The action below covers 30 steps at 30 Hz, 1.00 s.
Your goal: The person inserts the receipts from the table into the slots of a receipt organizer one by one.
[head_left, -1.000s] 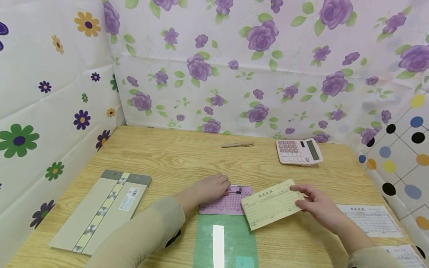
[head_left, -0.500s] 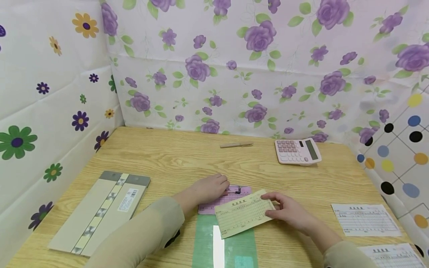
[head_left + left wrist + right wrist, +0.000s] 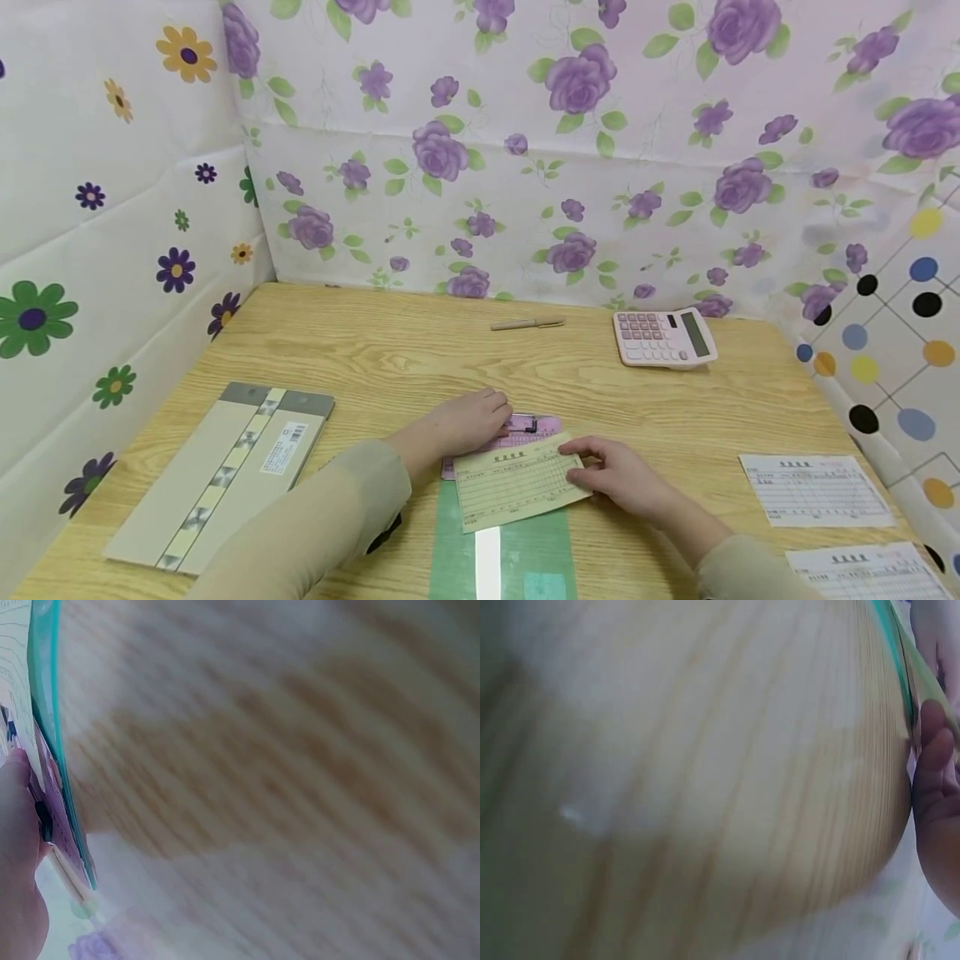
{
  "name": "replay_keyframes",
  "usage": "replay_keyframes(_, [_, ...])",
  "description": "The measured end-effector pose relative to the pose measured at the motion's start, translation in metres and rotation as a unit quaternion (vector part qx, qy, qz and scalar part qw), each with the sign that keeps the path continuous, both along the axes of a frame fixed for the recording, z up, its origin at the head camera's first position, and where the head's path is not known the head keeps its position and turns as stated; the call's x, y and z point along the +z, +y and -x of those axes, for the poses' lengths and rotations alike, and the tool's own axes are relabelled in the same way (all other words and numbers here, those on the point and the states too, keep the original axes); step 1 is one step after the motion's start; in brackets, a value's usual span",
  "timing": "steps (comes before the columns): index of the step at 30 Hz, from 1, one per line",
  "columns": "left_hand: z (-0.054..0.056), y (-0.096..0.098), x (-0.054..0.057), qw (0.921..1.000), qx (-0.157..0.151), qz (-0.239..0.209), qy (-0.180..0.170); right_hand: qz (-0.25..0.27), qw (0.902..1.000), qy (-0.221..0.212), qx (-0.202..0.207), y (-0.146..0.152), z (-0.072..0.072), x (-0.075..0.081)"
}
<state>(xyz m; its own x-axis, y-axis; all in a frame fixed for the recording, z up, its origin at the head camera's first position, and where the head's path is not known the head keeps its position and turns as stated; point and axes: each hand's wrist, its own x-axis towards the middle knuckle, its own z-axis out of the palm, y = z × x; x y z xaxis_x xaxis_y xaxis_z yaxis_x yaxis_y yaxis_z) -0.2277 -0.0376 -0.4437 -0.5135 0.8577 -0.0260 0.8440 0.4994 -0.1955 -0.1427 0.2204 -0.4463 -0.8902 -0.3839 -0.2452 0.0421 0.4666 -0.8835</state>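
Note:
A translucent green clipboard (image 3: 453, 562) lies at the front middle of the table. My left hand (image 3: 468, 419) grips its metal clip (image 3: 528, 423) at the top; in the left wrist view the thumb (image 3: 16, 776) sits by the clip's black end. Beneath the clip is a pink printed form (image 3: 551, 427), largely covered. Over it, slightly tilted, is a cream printed form (image 3: 517, 492), which my right hand (image 3: 618, 477) pinches by its right edge between thumb and fingers. The right wrist view catches this pinch (image 3: 939, 750) at its far right side.
To the left lies a beige folder-like board (image 3: 217, 479) with a barcode label. Two white printed forms (image 3: 817, 492) are spread at the right. A pen (image 3: 527, 324) and a pink calculator (image 3: 665, 339) are at the back, before a flowered cloth wall (image 3: 450, 208).
My right hand has carried the cream form leftward from beside the clipboard until it overlaps the pink form. My left hand keeps its place at the clip.

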Motion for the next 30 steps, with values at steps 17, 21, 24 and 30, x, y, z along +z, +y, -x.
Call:
replay_keyframes(17, [0.001, 0.001, 0.002, 0.9970, -0.034, 0.049, 0.048, -0.114, 0.9842, 0.120, -0.064, -0.035, 0.000, -0.004])
replay_keyframes(21, [0.001, 0.000, 0.002, 0.9967, -0.035, 0.060, 0.042, -0.142, 0.9789, 0.132, -0.067, -0.040, 0.000, -0.005])
replay_keyframes(24, [0.001, 0.000, 0.002, 0.9970, -0.031, 0.061, 0.035, -0.156, 0.9758, 0.136, -0.071, -0.041, 0.000, -0.006])
replay_keyframes(30, [0.001, 0.002, 0.007, 0.9970, -0.033, 0.064, 0.030, -0.171, 0.9713, 0.150, -0.071, -0.040, 0.000, -0.007])
